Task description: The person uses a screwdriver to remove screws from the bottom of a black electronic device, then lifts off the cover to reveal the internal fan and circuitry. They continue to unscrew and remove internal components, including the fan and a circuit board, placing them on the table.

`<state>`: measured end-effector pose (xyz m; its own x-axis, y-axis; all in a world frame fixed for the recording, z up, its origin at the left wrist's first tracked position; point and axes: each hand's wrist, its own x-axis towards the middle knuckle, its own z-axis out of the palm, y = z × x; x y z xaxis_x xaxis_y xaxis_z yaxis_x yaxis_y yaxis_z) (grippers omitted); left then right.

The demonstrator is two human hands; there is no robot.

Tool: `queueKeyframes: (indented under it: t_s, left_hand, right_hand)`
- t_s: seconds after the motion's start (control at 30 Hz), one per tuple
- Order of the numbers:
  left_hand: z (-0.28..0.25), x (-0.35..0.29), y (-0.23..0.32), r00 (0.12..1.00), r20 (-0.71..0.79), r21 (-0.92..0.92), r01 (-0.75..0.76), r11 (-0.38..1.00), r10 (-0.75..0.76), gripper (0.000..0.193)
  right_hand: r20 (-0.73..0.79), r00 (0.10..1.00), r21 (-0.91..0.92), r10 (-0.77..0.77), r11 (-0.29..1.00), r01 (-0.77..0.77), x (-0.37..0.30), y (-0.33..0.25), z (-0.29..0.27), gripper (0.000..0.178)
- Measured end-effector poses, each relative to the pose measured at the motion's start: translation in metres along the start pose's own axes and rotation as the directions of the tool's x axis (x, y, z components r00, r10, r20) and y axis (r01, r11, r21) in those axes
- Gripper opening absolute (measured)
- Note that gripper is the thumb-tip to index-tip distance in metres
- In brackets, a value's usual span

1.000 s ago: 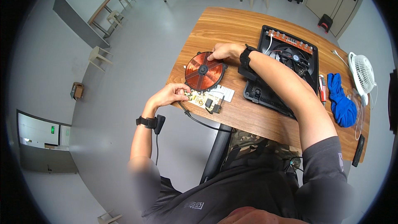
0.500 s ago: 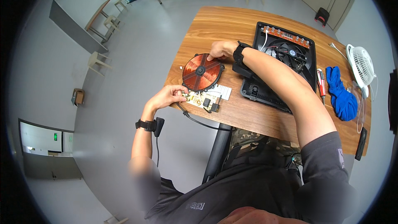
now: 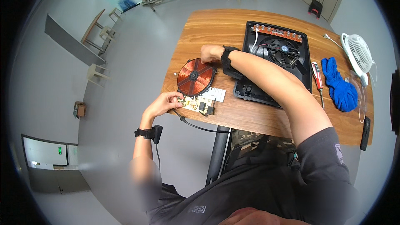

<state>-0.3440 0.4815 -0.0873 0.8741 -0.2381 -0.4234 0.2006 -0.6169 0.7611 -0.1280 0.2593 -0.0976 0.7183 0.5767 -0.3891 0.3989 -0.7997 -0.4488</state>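
Observation:
A round copper coil disc (image 3: 194, 76) lies near the left edge of the wooden table (image 3: 216, 29). My right hand (image 3: 210, 53) grips the disc's far rim. Just in front of the disc lies a small circuit board (image 3: 198, 104) with a white finned part beside it. My left hand (image 3: 166, 102) pinches the board's left end at the table's front corner. A black cable (image 3: 196, 125) runs off the board and hangs over the table edge.
An open black appliance housing (image 3: 275, 71) with a fan and an orange control board sits mid-table. Right of it lie a red-handled screwdriver (image 3: 317, 79), a blue cloth (image 3: 339, 85) and a small white fan (image 3: 357, 52). A dark phone-like slab (image 3: 366, 132) lies at the right edge.
The view has shifted slightly. My right hand has stayed on the coil's rim and my left hand on the circuit board; the coil sits a little flatter on the table.

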Motion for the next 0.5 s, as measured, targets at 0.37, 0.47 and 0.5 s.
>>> queueKeyframes:
  t_s: [0.37,0.47,0.5]
  left_hand:
    - [-0.001,0.003,0.007,1.0,0.013,0.055,-0.019,0.998,0.019,0.022]
    - [-0.001,0.0,0.016,1.0,-0.012,0.083,0.005,0.997,-0.004,0.024]
    - [-0.001,-0.001,0.016,1.0,-0.016,0.088,0.008,0.996,-0.006,0.025]
  right_hand:
    - [-0.071,0.992,-0.262,-0.102,0.962,0.08,0.024,0.009,0.011,0.04]
    - [-0.111,0.99,-0.095,-0.089,0.992,0.079,0.006,0.01,-0.002,0.041]
    - [-0.147,0.981,-0.106,-0.128,0.988,0.113,-0.006,0.008,-0.011,0.036]
